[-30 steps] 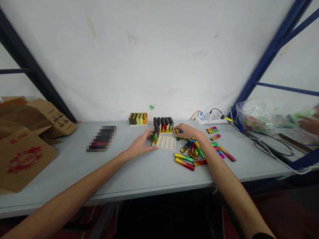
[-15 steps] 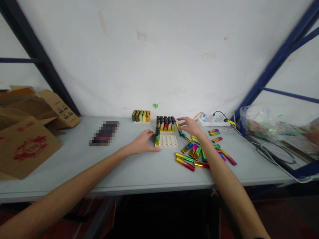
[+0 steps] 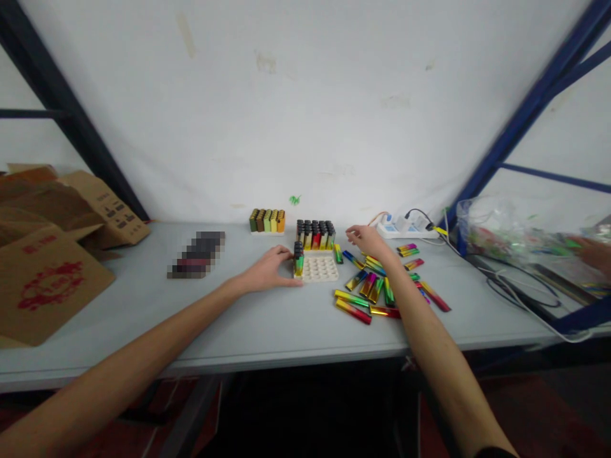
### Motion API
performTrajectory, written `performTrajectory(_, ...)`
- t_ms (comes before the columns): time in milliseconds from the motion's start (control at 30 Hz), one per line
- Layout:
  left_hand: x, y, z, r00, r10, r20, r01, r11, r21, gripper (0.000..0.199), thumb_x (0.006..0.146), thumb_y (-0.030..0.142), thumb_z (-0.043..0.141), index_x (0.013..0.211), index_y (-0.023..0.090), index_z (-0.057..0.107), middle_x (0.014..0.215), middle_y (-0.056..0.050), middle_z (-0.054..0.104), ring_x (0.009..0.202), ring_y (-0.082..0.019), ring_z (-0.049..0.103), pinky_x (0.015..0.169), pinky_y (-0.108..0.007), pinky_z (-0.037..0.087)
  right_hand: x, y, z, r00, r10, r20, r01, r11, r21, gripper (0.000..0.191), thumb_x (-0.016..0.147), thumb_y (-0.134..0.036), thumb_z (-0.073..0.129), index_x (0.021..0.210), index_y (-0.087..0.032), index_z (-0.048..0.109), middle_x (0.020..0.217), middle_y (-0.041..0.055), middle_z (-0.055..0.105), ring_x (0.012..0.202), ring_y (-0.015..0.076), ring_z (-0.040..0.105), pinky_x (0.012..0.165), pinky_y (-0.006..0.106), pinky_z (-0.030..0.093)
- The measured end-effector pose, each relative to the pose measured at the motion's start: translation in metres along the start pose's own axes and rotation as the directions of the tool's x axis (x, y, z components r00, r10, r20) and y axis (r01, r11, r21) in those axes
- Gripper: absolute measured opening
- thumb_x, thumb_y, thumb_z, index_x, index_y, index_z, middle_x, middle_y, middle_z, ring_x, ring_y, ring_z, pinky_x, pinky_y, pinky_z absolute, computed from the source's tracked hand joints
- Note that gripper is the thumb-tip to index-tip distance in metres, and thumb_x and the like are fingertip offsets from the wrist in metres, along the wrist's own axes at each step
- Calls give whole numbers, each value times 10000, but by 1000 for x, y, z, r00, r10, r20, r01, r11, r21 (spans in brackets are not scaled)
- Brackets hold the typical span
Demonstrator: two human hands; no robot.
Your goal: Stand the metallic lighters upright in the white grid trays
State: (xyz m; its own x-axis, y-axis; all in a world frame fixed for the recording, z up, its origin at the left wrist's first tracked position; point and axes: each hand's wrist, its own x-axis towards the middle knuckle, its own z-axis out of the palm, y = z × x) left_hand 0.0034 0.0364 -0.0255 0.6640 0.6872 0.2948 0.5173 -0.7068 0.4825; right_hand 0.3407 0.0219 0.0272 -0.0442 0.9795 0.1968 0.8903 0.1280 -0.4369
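My left hand (image 3: pixel 272 270) rests on the table at the left end of a white holed tray (image 3: pixel 317 268). Its fingers and thumb are spread around that end, with the thumb along the front. A column of black-topped lighters (image 3: pixel 298 261) stands in the tray's left side; the other holes show bare. My right hand (image 3: pixel 366 240) is over the table right of a full block of black-topped lighters (image 3: pixel 316 234). Its fingers are loosely bent, with nothing visible in them. Nearest to it are a green-and-yellow shiny sleeve (image 3: pixel 338 254) and a blue one (image 3: pixel 353 259).
Several shiny coloured sleeves (image 3: pixel 352 311) lie scattered under my right forearm. Lighters with gold tops (image 3: pixel 267 220) stand in another tray by the wall. A power strip (image 3: pixel 403 228), cardboard boxes (image 3: pixel 57 280), a blurred dark object (image 3: pixel 196 256) and another person's hand (image 3: pixel 596 254) are around.
My right hand has moved right, away from the green-and-yellow sleeve, which now shows whole beside the lighter block. My left hand stays at the tray. The view has shifted slightly.
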Motion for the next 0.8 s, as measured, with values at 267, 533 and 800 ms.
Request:
performTrajectory(267,-1,3,-1,1000,18,8,-18,1000,12,842,689,799,785,1219,149,715,1261,-160,640,1190,-360,619,1114,-480,486,-2,13,-5,950,66,305,-1,978,-209,373,833,-338,842,1155,-160,783,1061,104,818,898,229,761,774,263,544)
performTrajectory(533,0,0,1,999,36,0,-36,999,9,833,681,814,783,1205,170,717,1251,-153,646,1179,-362,622,1099,-486,500,-4,-9,-4,971,-228,69,216,964,153,223,1017,-384,573,973,-180,653,926,69,759,771,185,705,714,272,528)
performTrajectory(800,0,1,1,999,51,-12,-51,999,0,821,679,798,799,1188,158,720,1228,-156,648,1169,-357,624,1093,-477,501,-17,-47,7,942,-337,-1,298,831,469,460,1015,-663,474,955,-215,561,679,-45,483,626,134,468,563,244,413)
